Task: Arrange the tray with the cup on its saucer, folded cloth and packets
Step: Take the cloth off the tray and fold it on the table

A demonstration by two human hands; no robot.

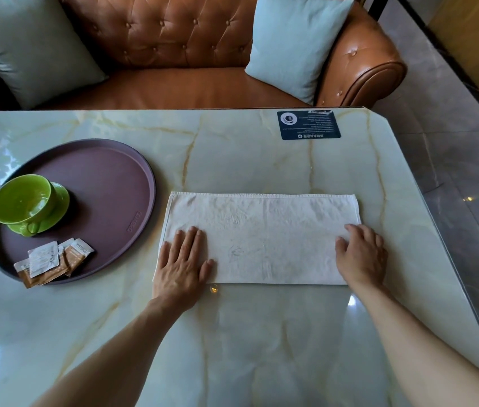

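A white cloth (261, 233) lies on the marble table as a long folded rectangle. My left hand (183, 262) rests flat on its near left corner, fingers spread. My right hand (361, 254) presses on its near right corner with fingers curled over the edge. To the left sits a round purple tray (108, 183). On it a green cup (22, 199) stands on a green saucer (56, 212), and several brown and white packets (53, 259) lie at the tray's near rim.
A dark blue card (308, 124) lies at the table's far right. The table's right edge (438, 230) runs diagonally beside a grey tiled floor. Behind the table stands a brown leather sofa (191, 39) with two pale blue cushions.
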